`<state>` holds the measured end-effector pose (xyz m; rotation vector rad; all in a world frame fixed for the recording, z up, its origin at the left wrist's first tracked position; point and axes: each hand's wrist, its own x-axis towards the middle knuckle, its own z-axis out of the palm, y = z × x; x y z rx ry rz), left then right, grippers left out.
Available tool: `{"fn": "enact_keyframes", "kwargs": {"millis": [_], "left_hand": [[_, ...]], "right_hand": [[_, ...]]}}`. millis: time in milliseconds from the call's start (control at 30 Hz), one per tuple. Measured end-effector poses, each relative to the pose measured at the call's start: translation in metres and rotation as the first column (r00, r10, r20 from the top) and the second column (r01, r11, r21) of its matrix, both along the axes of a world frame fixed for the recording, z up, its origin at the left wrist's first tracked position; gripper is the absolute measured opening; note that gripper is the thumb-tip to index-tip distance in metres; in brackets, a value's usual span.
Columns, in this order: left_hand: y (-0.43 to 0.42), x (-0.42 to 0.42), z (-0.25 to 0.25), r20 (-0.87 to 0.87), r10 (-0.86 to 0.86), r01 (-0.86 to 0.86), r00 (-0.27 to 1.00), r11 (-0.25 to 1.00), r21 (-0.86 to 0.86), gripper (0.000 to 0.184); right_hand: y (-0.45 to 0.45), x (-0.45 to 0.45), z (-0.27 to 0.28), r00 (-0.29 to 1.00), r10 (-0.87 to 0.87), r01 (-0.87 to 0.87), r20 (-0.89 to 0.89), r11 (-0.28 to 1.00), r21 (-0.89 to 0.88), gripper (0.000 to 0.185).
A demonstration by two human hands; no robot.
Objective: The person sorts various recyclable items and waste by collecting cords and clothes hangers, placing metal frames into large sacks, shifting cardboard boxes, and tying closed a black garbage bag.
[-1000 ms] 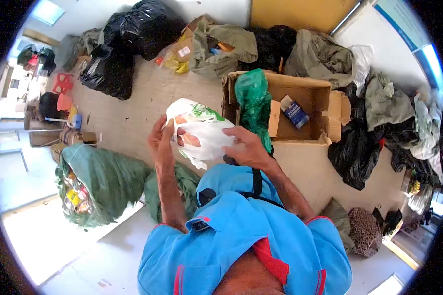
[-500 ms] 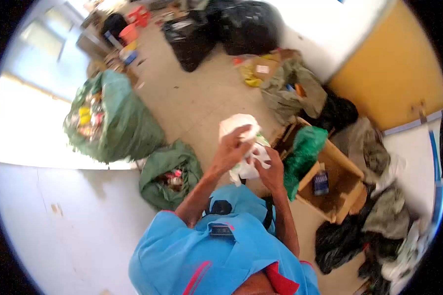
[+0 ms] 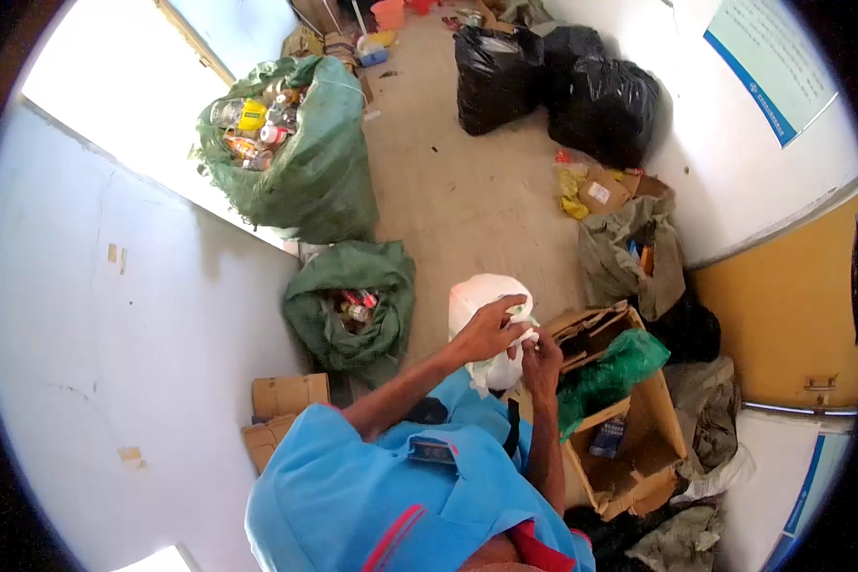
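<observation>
In front of my body I hold a white plastic bag (image 3: 491, 294) with something bulky inside. My left hand (image 3: 491, 331) grips the upper part of the bag, fingers curled on the plastic. Just to the right, my right hand (image 3: 541, 364) pinches a gathered end of the same bag. The bag's lower part hangs below my fingers. What lies inside is hidden by the plastic. Close on the right is a cardboard box (image 3: 672, 417) with a green plastic bag (image 3: 620, 374) over its side and a dark blue packet (image 3: 608, 436) inside.
A large green sack (image 3: 329, 157) of bottles and cans and a smaller green sack (image 3: 396, 296) are at left. Black bags (image 3: 601, 110) lie at the upper right. Grey sacks (image 3: 605, 243) line the right wall. Cardboard (image 3: 291, 394) leans at the lower left.
The view has turned left, bringing both green sacks into fuller view. My hands have come closer together on the white bag, which was spread between them and is now bunched.
</observation>
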<state>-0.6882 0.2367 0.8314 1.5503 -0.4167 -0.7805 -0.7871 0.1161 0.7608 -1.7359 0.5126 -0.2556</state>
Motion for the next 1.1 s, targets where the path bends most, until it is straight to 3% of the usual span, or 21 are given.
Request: {"fn": "enact_keyframes", "kwargs": {"millis": [100, 133, 200, 233, 300, 333, 433, 467, 500, 567, 633, 733, 800, 900, 933, 1067, 1100], "left_hand": [[0.011, -0.003, 0.012, -0.044, 0.057, -0.053, 0.997, 0.995, 0.079, 0.045], [0.015, -0.003, 0.005, 0.011, 0.103, -0.103, 0.995, 0.989, 0.109, 0.047], [0.012, -0.008, -0.026, 0.04, 0.193, -0.19, 0.98, 0.979, -0.07, 0.046], [0.014, -0.011, -0.009, -0.007, 0.206, -0.205, 0.979, 0.978, 0.049, 0.044], [0.008, -0.018, -0.029, -0.063, 0.271, -0.278, 0.961, 0.943, -0.184, 0.04], [0.01, -0.022, -0.032, -0.077, 0.284, -0.294, 0.956, 0.939, -0.18, 0.04], [0.028, -0.024, -0.014, -0.18, 0.338, -0.358, 0.924, 0.929, -0.094, 0.043], [0.039, -0.023, -0.012, -0.193, 0.372, -0.397, 0.908, 0.911, -0.113, 0.042], [0.047, -0.021, -0.009, -0.201, 0.395, -0.425, 0.896, 0.894, -0.138, 0.042], [0.059, -0.022, 0.002, -0.272, 0.457, -0.508, 0.847, 0.846, -0.163, 0.042], [0.068, -0.022, 0.001, -0.169, 0.525, -0.546, 0.834, 0.83, -0.117, 0.046], [0.074, -0.015, 0.009, -0.164, 0.516, -0.54, 0.841, 0.822, -0.18, 0.049], [0.075, -0.006, 0.019, -0.173, 0.503, -0.527, 0.847, 0.837, -0.143, 0.048], [0.077, 0.011, 0.03, -0.202, 0.476, -0.5, 0.856, 0.861, -0.09, 0.047], [0.08, 0.018, 0.027, -0.224, 0.453, -0.486, 0.863, 0.866, -0.121, 0.047], [0.091, 0.048, 0.02, -0.29, 0.373, -0.434, 0.882, 0.881, -0.187, 0.049], [0.094, 0.058, 0.021, -0.292, 0.345, -0.409, 0.892, 0.89, -0.2, 0.05]], "right_hand": [[-0.004, 0.007, -0.02, 0.998, 0.049, -0.049, 0.024, 0.998, -0.026, 0.019], [-0.007, 0.009, -0.028, 1.0, 0.031, -0.031, -0.003, 0.995, -0.099, 0.019], [-0.016, -0.002, -0.027, 0.997, 0.028, -0.037, -0.067, 0.989, -0.144, 0.019], [-0.021, -0.005, -0.02, 0.996, 0.038, -0.048, -0.084, 0.991, -0.123, 0.021], [-0.021, -0.006, -0.01, 0.996, -0.005, -0.011, 0.086, 0.983, 0.185, 0.022], [-0.023, -0.009, -0.002, 1.0, -0.011, 0.011, -0.002, 0.946, 0.324, 0.024], [-0.035, -0.009, -0.007, 0.999, -0.048, 0.049, -0.012, 0.94, 0.337, 0.025], [-0.04, -0.006, -0.013, 0.999, -0.047, 0.053, -0.024, 0.888, 0.458, 0.028], [-0.04, -0.001, -0.012, 0.998, -0.056, 0.064, -0.033, 0.888, 0.455, 0.028], [-0.044, -0.001, -0.004, 0.987, -0.097, -0.007, 0.129, 0.774, 0.634, 0.032], [-0.061, -0.001, -0.015, 0.983, -0.115, -0.007, 0.146, 0.763, 0.646, 0.036], [-0.07, 0.006, 0.008, 0.974, -0.116, -0.059, 0.193, 0.698, 0.714, 0.036], [-0.073, 0.014, 0.003, 0.989, -0.073, -0.065, 0.127, 0.557, 0.828, 0.039], [-0.067, 0.027, 0.007, 0.981, -0.051, -0.122, 0.19, 0.599, 0.791, 0.04], [-0.072, 0.03, -0.002, 0.974, -0.084, -0.145, 0.208, 0.473, 0.869, 0.04], [-0.076, 0.052, -0.005, 0.969, -0.089, -0.171, 0.229, 0.426, 0.889, 0.039], [-0.076, 0.059, -0.014, 0.966, -0.058, -0.194, 0.253, 0.484, 0.853, 0.041]]}}
